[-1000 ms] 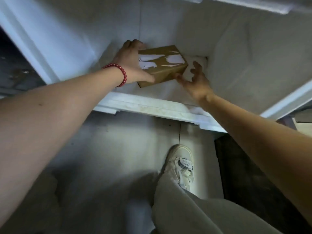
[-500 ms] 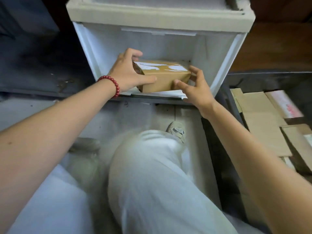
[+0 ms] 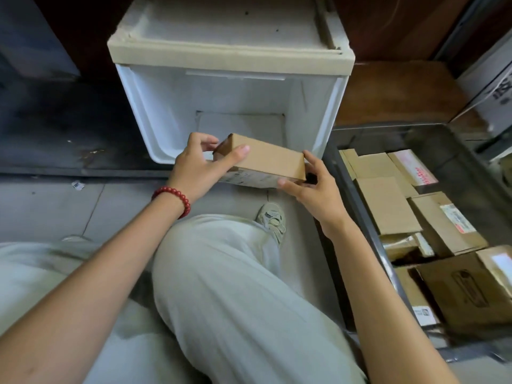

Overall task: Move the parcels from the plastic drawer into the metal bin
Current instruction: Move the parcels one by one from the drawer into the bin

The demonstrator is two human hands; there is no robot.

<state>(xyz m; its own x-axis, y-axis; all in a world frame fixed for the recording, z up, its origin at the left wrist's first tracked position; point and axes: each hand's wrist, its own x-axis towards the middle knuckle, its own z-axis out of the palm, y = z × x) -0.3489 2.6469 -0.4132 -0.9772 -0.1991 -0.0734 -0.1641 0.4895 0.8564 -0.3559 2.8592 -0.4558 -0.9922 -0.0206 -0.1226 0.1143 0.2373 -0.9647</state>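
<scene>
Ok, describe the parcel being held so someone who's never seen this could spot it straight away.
Find the white drawer at top centre. At its front edge, the left hand, with a red bracelet, and the right hand grip a plain brown parcel. The other parcels all lie in the bin to the right; this one is held outside it.

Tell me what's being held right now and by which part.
A brown parcel, held at its two short ends: the left hand grips the left end, thumb on top; the right hand pinches the right end.
</scene>
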